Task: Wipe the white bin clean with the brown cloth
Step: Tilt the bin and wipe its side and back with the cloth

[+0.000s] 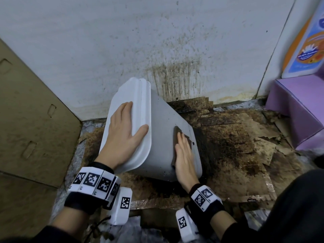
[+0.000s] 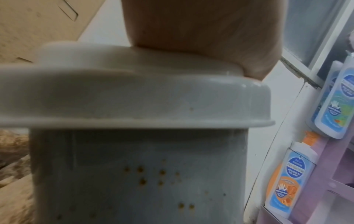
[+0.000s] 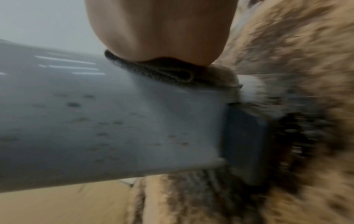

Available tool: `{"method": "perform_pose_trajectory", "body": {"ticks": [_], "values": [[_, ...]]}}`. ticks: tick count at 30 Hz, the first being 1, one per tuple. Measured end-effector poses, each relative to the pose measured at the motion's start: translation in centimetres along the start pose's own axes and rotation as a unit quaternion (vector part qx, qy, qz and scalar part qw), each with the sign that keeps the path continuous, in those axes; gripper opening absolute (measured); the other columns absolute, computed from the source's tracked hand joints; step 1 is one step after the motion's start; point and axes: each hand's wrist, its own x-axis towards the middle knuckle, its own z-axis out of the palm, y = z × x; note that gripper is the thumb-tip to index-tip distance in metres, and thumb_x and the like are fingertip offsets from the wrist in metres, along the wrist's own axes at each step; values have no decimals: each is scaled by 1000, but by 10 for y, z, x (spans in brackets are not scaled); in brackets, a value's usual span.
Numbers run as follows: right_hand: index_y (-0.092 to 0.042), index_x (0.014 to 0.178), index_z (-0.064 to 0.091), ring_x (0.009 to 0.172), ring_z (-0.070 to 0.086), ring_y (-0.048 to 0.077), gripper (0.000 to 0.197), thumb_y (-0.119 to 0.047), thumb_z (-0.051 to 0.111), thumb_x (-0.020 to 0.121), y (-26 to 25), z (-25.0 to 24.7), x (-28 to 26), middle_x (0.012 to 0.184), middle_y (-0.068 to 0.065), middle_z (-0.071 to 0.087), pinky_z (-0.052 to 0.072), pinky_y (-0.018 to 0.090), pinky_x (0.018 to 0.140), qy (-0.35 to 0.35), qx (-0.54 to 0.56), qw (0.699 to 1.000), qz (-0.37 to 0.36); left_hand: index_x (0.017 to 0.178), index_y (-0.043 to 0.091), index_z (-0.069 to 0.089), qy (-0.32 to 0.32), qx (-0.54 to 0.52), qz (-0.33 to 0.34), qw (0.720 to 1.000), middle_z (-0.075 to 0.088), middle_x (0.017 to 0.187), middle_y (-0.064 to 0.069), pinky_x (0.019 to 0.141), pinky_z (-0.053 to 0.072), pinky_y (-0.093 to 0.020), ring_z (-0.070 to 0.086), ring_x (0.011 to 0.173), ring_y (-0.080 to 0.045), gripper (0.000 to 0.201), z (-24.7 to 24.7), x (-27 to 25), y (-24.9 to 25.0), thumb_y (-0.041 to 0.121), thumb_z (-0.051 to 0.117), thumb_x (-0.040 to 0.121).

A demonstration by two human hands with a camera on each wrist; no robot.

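The white bin [image 1: 163, 123] leans tilted on the floor, its lid [image 1: 142, 102] up and to the left, its base down to the right. Small brown specks dot its side [image 2: 153, 181]. My left hand [image 1: 122, 130] lies flat on the lid with straight fingers and the thumb spread along the lid's edge. My right hand [image 1: 184, 155] presses the folded brown cloth [image 1: 177, 137] flat against the bin's side near the base. In the right wrist view the cloth [image 3: 172, 72] is squeezed between my palm and the bin [image 3: 114, 121].
Stained, torn cardboard [image 1: 236, 146] covers the floor under the bin. The white wall [image 1: 157, 41] behind is spattered brown. A flat cardboard sheet [image 1: 31, 111] leans at the left. A purple box [image 1: 294, 106] with bottles [image 2: 287, 181] stands at the right.
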Motion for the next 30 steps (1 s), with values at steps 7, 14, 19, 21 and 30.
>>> {"method": "perform_pose_trajectory", "body": {"ticks": [7,14,19,21,30], "values": [[-33,163,3,152,-12,-11,52,-32,13,112,-76,10,-15,170,-20,-6,-6,20,124,-97,55,988,-109,160,18,15,2,-12,-11,1000,16,165,2,124,13,-38,10,152,-13,92,-3,-2,-13,67,37,85],[-33,163,18,156,5,-3,54,-42,19,110,-24,9,-11,169,-21,14,9,33,129,8,12,991,-135,160,19,15,-4,-17,-4,1000,14,165,5,123,11,-36,8,151,-9,93,-2,-2,-4,68,37,84],[-41,159,9,156,-3,-4,50,-42,16,109,58,-3,-4,171,-17,5,7,42,130,15,-26,999,-38,160,20,15,-3,-14,-5,1000,15,165,5,122,11,-34,10,151,-11,92,-4,-1,-4,68,37,84],[-45,156,9,156,-3,-3,47,-35,22,112,68,-7,-4,172,-14,4,3,40,130,21,1,1000,9,159,19,16,-1,-12,-3,1000,16,164,5,120,10,-31,11,150,-10,92,-2,0,-3,68,37,84],[-34,163,12,158,-1,8,53,-29,22,112,61,-5,3,173,-4,4,0,36,129,37,16,995,89,159,18,16,-2,0,-2,1000,16,164,4,121,8,-31,9,152,-11,94,0,1,2,68,35,83]]}}
